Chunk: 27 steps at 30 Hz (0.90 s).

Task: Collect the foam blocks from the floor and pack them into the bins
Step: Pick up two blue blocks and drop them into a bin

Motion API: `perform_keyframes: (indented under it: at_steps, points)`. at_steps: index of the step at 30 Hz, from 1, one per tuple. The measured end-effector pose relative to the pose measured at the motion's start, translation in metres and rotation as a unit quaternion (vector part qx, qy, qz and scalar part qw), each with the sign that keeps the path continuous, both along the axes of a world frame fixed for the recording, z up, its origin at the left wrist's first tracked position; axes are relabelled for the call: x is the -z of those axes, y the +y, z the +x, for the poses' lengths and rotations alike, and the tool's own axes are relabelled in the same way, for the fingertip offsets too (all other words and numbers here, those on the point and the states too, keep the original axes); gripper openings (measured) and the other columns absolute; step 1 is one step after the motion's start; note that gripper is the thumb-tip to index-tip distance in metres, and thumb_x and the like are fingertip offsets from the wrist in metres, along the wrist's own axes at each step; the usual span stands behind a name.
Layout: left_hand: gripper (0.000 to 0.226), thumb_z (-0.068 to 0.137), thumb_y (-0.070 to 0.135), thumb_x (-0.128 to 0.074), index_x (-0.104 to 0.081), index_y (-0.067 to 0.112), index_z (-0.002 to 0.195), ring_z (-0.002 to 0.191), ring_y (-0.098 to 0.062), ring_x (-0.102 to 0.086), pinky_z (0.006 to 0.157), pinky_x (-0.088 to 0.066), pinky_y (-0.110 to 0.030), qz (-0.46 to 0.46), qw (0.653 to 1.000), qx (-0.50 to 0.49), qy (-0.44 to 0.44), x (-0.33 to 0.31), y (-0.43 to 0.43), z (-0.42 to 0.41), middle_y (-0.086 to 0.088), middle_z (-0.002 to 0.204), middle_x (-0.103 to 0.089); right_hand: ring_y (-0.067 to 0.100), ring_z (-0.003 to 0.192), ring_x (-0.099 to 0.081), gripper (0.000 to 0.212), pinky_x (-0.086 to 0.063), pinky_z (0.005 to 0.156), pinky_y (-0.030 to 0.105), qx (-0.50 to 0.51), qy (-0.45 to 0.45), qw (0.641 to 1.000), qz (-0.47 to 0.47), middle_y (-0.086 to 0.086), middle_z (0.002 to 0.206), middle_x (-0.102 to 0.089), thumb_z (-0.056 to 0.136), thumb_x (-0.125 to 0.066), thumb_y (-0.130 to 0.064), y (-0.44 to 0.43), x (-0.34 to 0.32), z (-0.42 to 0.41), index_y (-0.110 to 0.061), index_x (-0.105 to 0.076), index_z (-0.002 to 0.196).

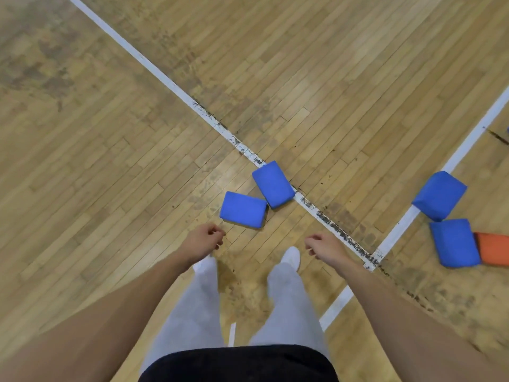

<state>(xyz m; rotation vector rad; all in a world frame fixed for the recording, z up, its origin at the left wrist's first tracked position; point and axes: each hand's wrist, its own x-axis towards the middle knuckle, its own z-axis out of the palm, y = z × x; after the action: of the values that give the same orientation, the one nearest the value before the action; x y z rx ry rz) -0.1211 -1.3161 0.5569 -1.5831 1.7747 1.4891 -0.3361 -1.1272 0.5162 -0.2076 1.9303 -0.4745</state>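
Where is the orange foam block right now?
In the head view, the orange foam block lies on the floor at the far right edge, partly cut off, right beside a blue block and well right of the right hand.

my bare left hand (205,239) and bare right hand (322,245) hang forward on outstretched arms, fingers loosely curled, holding nothing.
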Motion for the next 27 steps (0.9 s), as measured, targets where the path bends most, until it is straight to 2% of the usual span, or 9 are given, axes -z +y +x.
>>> perform_keyframes:
  at_steps: [2,5,8,11,12,15,18,22,27]
  points:
    - [0.020,0.094,0.014,-0.046,-0.064,0.009,0.101,0.078,-0.015,-0.059,0.071,-0.045,-0.022,-0.002,0.999,0.038,0.015,0.032,-0.030,-0.024,-0.006,0.091,-0.066,0.019,0.084,-0.064,0.013,-0.051,0.082,0.037,0.012,0.009,1.000,-0.017,0.005,0.095,-0.070,0.089,-0.055,-0.019,-0.033,0.024,-0.003,-0.013,-0.066,0.093]
    - [0.020,0.094,0.017,-0.046,-0.064,0.012,0.102,0.081,-0.015,-0.058,0.065,-0.042,-0.019,-0.005,0.993,0.120,0.017,0.108,-0.067,-0.048,-0.003,0.092,-0.066,0.019,0.091,-0.065,0.016,-0.050,0.080,0.032,0.019,0.030,0.999,-0.027,0.001,0.096,-0.068,0.089,-0.057,-0.019,-0.074,0.089,0.000,-0.015,-0.068,0.100]
    - [0.022,0.092,0.017,-0.046,-0.062,0.016,0.107,0.082,-0.015,-0.055,0.063,-0.040,-0.021,-0.037,0.975,0.219,0.001,0.209,-0.096,-0.063,0.002,0.092,-0.061,0.014,0.090,-0.060,0.015,-0.043,0.068,0.018,-0.003,0.058,0.998,-0.032,-0.005,0.095,-0.064,0.090,-0.059,-0.023,-0.106,0.186,0.002,-0.019,-0.066,0.102]
    - [0.025,0.090,0.016,-0.048,-0.058,0.015,0.113,0.077,-0.016,-0.056,0.067,-0.043,-0.026,-0.056,0.964,0.261,0.004,0.323,-0.117,-0.075,0.001,0.095,-0.061,0.012,0.090,-0.056,0.017,-0.038,0.064,0.019,-0.021,0.092,0.994,-0.050,-0.006,0.094,-0.061,0.091,-0.059,-0.021,-0.137,0.295,-0.008,-0.017,-0.065,0.106]
    - [0.027,0.089,0.016,-0.049,-0.057,0.015,0.115,0.080,-0.017,-0.057,0.072,-0.045,-0.028,-0.068,0.959,0.275,0.003,0.362,-0.123,-0.078,-0.001,0.102,-0.061,0.013,0.092,-0.056,0.020,-0.038,0.068,0.021,-0.020,0.108,0.993,-0.052,-0.005,0.097,-0.060,0.091,-0.058,-0.021,-0.147,0.332,-0.013,-0.016,-0.064,0.109]
    - [0.043,0.086,0.019,-0.057,-0.051,0.017,0.128,0.113,-0.020,-0.052,0.094,-0.040,-0.032,-0.129,0.921,0.366,-0.006,0.476,-0.134,-0.092,-0.004,0.126,-0.051,0.021,0.113,-0.053,0.033,-0.038,0.087,0.026,-0.007,0.182,0.982,-0.052,0.005,0.117,-0.058,0.091,-0.057,-0.024,-0.167,0.441,-0.033,-0.012,-0.058,0.121]
    - [0.068,0.081,0.032,-0.068,-0.038,0.020,0.141,0.127,-0.025,-0.041,0.104,-0.032,-0.038,-0.165,0.879,0.446,-0.021,0.565,-0.138,-0.112,-0.006,0.139,-0.041,0.029,0.131,-0.036,0.051,-0.031,0.105,0.037,0.020,0.269,0.963,-0.017,0.014,0.137,-0.044,0.091,-0.059,-0.033,-0.171,0.529,-0.055,-0.009,-0.046,0.135]
    - [0.097,0.069,0.055,-0.075,-0.027,0.022,0.147,0.132,-0.026,-0.036,0.110,-0.024,-0.039,-0.144,0.836,0.527,-0.057,0.640,-0.144,-0.129,-0.003,0.140,-0.040,0.031,0.134,-0.030,0.078,-0.027,0.108,0.043,0.058,0.348,0.935,0.024,0.014,0.142,-0.035,0.082,-0.065,-0.050,-0.166,0.607,-0.078,-0.008,-0.034,0.140]
    - [0.090,0.060,0.048,-0.085,-0.041,0.029,0.136,0.104,-0.019,-0.051,0.089,-0.043,-0.034,-0.058,0.846,0.528,-0.052,0.657,-0.156,-0.151,0.006,0.115,-0.053,0.024,0.133,-0.033,0.088,-0.029,0.108,0.036,0.166,0.308,0.932,-0.094,0.006,0.141,-0.034,0.073,-0.074,-0.051,-0.153,0.642,-0.083,-0.017,-0.032,0.143]
